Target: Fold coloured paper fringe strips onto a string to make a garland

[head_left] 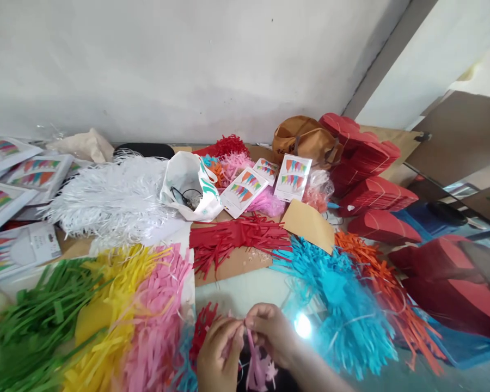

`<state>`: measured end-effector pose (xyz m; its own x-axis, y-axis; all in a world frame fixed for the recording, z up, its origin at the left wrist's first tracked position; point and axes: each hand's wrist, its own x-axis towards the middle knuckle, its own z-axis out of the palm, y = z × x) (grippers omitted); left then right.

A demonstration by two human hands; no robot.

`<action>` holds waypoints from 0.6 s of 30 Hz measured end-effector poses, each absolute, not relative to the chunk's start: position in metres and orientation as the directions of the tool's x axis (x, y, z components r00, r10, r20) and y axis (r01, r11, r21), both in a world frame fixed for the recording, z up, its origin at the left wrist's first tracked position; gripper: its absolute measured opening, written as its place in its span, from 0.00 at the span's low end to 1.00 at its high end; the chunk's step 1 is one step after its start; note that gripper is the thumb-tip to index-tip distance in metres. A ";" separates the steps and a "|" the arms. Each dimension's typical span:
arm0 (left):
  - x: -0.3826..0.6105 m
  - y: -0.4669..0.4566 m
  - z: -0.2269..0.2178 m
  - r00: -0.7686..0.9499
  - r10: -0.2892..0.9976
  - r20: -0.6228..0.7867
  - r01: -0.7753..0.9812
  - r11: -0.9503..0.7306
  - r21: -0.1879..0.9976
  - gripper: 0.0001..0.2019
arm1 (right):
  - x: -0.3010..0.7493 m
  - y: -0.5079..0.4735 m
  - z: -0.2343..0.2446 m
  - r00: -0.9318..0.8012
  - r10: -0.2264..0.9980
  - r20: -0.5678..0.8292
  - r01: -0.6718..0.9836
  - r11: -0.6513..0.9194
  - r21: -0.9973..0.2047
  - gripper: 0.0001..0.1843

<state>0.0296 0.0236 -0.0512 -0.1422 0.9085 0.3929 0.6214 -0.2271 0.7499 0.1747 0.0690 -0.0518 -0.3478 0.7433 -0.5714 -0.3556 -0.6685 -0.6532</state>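
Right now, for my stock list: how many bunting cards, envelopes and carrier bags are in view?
Bunting cards: 7
Envelopes: 1
White carrier bags: 1
Brown carrier bags: 1
Total: 10

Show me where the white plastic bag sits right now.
In the head view, the white plastic bag lies toward the back of the table, just right of the white paper fringe and left of a bunting card.
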 end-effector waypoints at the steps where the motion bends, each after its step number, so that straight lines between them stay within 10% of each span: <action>1: 0.028 0.021 -0.052 -0.158 0.923 0.351 0.591 -0.196 0.782 0.10 | 0.169 0.065 -0.049 -0.338 0.742 -0.580 -0.370 -0.671 -0.643 0.24; 6: 0.013 0.015 -0.060 -0.165 0.976 0.145 0.426 -0.062 0.902 0.09 | 0.150 0.060 -0.051 -0.339 0.751 -0.567 -0.301 -0.658 -0.690 0.24; 9: 0.003 0.016 -0.067 -0.223 0.968 -0.110 0.258 0.168 0.951 0.13 | 0.163 0.089 -0.074 -0.195 0.847 -0.494 0.151 -0.472 -0.868 0.20; 11: 0.001 0.018 -0.070 -0.277 0.912 -0.303 0.025 0.322 0.946 0.18 | 0.184 0.126 -0.094 -0.030 0.928 -0.372 0.496 -0.310 -0.811 0.15; 18: 0.026 0.031 -0.078 -0.119 0.843 -0.524 -0.448 0.425 0.786 0.24 | 0.231 0.208 -0.149 0.040 0.968 -0.247 0.819 -0.173 -0.547 0.08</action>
